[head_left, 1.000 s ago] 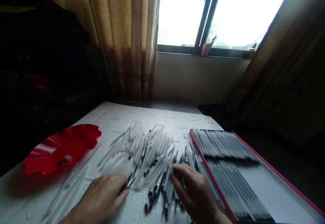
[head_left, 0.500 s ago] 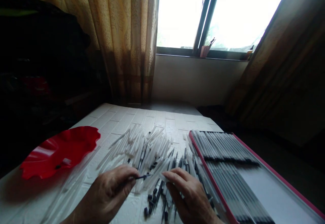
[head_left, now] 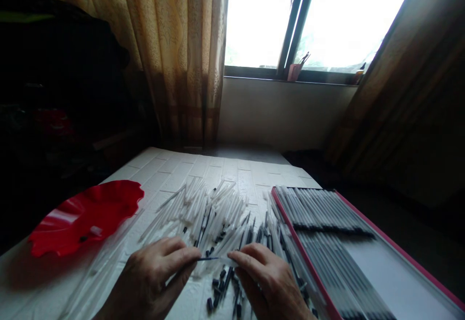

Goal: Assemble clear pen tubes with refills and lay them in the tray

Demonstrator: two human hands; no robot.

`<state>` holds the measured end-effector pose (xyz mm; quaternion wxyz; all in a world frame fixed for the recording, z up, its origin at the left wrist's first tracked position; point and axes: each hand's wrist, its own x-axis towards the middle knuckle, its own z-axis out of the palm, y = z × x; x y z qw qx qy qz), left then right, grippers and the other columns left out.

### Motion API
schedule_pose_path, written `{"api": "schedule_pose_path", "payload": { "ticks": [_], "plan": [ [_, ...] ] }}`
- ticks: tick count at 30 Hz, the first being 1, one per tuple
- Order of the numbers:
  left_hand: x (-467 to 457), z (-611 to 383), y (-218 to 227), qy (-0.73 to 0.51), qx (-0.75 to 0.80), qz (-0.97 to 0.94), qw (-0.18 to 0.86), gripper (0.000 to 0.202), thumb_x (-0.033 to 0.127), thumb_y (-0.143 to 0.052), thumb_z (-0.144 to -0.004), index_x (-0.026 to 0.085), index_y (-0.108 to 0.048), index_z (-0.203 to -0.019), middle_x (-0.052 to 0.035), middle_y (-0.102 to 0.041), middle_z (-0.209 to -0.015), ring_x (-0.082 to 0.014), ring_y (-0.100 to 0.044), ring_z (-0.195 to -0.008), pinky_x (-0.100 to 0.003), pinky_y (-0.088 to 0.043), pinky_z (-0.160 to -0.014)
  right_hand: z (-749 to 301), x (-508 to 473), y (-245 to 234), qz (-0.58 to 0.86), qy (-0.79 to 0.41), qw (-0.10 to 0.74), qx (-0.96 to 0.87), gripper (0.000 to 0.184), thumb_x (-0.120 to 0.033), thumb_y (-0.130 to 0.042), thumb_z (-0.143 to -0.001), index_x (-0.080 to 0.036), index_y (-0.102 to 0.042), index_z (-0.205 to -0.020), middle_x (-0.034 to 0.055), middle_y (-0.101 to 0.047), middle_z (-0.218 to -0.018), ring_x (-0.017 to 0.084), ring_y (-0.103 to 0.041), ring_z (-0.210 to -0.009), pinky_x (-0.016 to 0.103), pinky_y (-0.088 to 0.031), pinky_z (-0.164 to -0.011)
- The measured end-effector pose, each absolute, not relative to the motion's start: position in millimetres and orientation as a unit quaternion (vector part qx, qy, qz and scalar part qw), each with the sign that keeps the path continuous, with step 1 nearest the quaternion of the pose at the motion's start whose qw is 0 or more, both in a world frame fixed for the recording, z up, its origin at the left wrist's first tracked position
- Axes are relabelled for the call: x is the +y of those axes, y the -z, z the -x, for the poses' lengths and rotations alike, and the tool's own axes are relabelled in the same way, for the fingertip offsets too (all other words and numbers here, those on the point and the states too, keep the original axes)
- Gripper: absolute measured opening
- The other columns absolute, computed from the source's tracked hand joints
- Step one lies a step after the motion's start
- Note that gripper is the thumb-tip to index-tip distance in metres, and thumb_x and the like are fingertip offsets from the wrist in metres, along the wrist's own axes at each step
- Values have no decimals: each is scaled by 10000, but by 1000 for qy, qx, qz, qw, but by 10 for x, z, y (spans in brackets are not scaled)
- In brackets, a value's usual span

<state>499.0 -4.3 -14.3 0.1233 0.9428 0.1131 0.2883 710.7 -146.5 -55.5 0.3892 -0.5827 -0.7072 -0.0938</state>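
My left hand (head_left: 152,274) pinches a thin dark pen refill (head_left: 208,259) between thumb and forefinger, its fine tip pointing right. Facing it, my right hand (head_left: 271,279) closes on a translucent pen barrel (head_left: 230,261), mostly hidden by the fingers. The refill's tip is at or very near the barrel's end; I cannot tell whether it has entered. Beyond both hands lies a loose pile of clear pen barrels (head_left: 196,204). Between the hands, several black pen caps (head_left: 215,291) lie on the table, with dark refills close by.
At the right stands a pink-edged box (head_left: 312,274) with rows of pens (head_left: 316,208) in it. On the left of the white brick-patterned table (head_left: 214,165) sits a red wavy-rimmed dish (head_left: 109,204) with small bits inside. Clear plastic sleeves (head_left: 98,266) lie beside the dish.
My hands have come closer together. The refill in my left hand now lies nearly level, its tip brought up to the barrel in my right hand.
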Motion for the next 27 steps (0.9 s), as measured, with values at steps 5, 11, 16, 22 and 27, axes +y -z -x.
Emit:
{"api": "schedule_pose_path", "payload": {
  "ticks": [5,11,16,22,27],
  "plan": [
    [4,-4974,139,-325,77,-943,9,271,270,-425,-1014,264,-695,-1034,-8,-683,-802,-181,-630,-711,-291,-442,-669,-7089,-1459,518,586,112,368,-713,218,-188,-471,-963,-183,-671,-1049,68,-671,-770,187,-630,-638,263,-476,-567],
    [-59,-5030,188,-409,77,-909,-10,359,203,-393,-1024,284,-729,-926,32,-684,-717,-175,-613,-785,-501,-206,-1100,-7008,-1453,531,589,108,340,-725,208,-212,-468,-963,-201,-671,-1006,49,-653,-738,179,-603,-605,258,-433,-549],
    [-185,-5032,223,-340,72,-929,125,296,119,-490,-953,282,-685,-1105,-30,-711,-921,-197,-647,-927,-378,-483,-963,-6920,-1426,631,583,99,355,-724,227,-242,-424,-986,-222,-649,-1004,37,-654,-732,164,-611,-612,233,-433,-553],
    [-249,-4953,178,-328,95,-839,424,456,515,-447,-976,366,-480,-1406,-63,-475,-1496,-325,-437,-1367,-492,-472,-1039,-6858,-1385,824,574,81,382,-720,242,-232,-404,-964,-227,-636,-1033,45,-664,-755,172,-620,-627,238,-455,-550],
    [-100,-4998,236,-367,48,-695,617,494,628,-370,-957,425,-457,-1399,33,-371,-1566,-308,-286,-1449,-555,-358,-1113,-6924,-1445,668,564,21,399,-722,234,-128,-491,-903,-216,-612,-1082,56,-680,-848,164,-657,-708,220,-511,-610]
  ]
}}
